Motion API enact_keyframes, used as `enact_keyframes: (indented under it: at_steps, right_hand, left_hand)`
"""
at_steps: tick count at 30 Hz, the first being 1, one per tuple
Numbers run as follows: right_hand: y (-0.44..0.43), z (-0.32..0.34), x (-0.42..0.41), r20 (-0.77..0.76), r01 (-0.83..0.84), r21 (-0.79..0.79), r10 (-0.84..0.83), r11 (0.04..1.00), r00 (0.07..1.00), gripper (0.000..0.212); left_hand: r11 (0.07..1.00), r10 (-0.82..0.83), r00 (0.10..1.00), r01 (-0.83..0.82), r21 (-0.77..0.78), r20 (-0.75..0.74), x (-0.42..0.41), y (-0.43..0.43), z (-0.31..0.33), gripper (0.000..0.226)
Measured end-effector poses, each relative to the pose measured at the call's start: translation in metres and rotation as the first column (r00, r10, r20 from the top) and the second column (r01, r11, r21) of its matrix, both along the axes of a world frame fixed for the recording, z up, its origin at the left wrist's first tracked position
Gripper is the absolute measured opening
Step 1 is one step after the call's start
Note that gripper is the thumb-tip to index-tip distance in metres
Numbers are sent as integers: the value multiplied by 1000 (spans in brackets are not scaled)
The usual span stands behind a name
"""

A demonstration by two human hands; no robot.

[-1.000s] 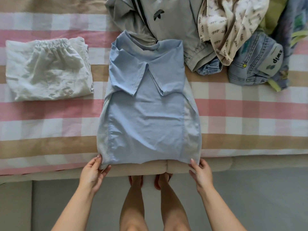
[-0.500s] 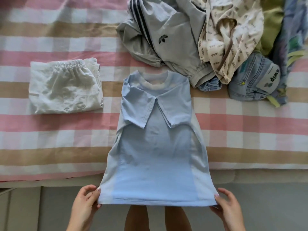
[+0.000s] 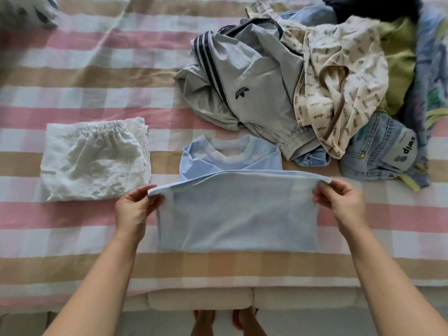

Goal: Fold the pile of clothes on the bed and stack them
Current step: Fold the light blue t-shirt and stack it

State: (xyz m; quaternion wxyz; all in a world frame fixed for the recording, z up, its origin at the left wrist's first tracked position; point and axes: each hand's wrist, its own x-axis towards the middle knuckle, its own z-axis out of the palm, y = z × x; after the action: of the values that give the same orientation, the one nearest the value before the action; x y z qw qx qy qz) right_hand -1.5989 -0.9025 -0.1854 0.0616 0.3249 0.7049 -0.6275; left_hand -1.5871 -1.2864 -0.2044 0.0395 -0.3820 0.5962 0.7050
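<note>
I see the striped bedspread (image 3: pixel 72 93) with the unfolded pile (image 3: pixel 303 93) at its far right. The light blue T-shirt (image 3: pixel 237 219) lies mid-bed, hem doubled up toward the collar. A folded white garment (image 3: pixel 94 161) sits apart on its left. My left hand (image 3: pixel 134 209) and right hand (image 3: pixel 344 202) each pinch a hem corner

A big sheet (image 3: pixel 97 76) is spread out flat. It has wide stripes of pink, tan and white that cross and make squares. There are some creases in it near the top. At the near edge the sheet stops. Two soft cream pads (image 3: pixel 201 299) sit side by side just under that edge, touching each other. Below them is a grey floor (image 3: pixel 322 323). In the top left corner is a blurry white thing (image 3: pixel 24 13) with dark marks. I cannot tell what it is.
</note>
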Motion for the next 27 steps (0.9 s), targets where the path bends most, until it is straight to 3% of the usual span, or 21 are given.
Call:
enact_keyframes:
  at_steps: [4,10,13,14,16,18,20,22,24,27]
  right_hand:
    - [-2,-21,-32,-82,111,224,-95,968,992,12]
    - [-16,-37,-62,-162,224,432,-169,874,972,24]
    - [-27,-37,-58,-165,244,474,-187,846,968,24]
    - [-33,-36,-50,-183,243,497,-173,833,968,23]
    - [-53,-36,-22,-234,189,583,-59,790,970,27]
    - [-78,-40,16,-199,74,689,89,721,976,37]
    - [-92,-45,51,-110,52,697,34,715,993,55]
    - [-92,-48,72,-13,147,656,-183,741,983,69]
    - [-82,-53,82,49,218,605,-309,766,950,60]
    - [-71,-58,82,86,230,469,-303,853,949,35]
  left_hand:
    - [991,53,996,-60,-118,-65,-38,0,-14,13]
    - [973,22,996,-41,-227,-87,-90,5,-20,15]
    - [950,-1,997,-26,-312,-83,-102,14,-23,6]
    - [909,-44,995,3,-416,-90,-98,19,-21,15]
    - [726,-212,973,91,-682,-96,-72,34,-17,28]
    - [604,-275,958,108,-789,-79,-31,51,-18,31]
    - [691,-106,994,71,-719,-4,11,60,-22,34]
    - [807,98,984,8,-591,147,43,62,-28,28]
    - [839,132,969,3,-544,208,59,63,-31,14]
    - [853,155,980,-67,-517,129,55,64,-33,12]
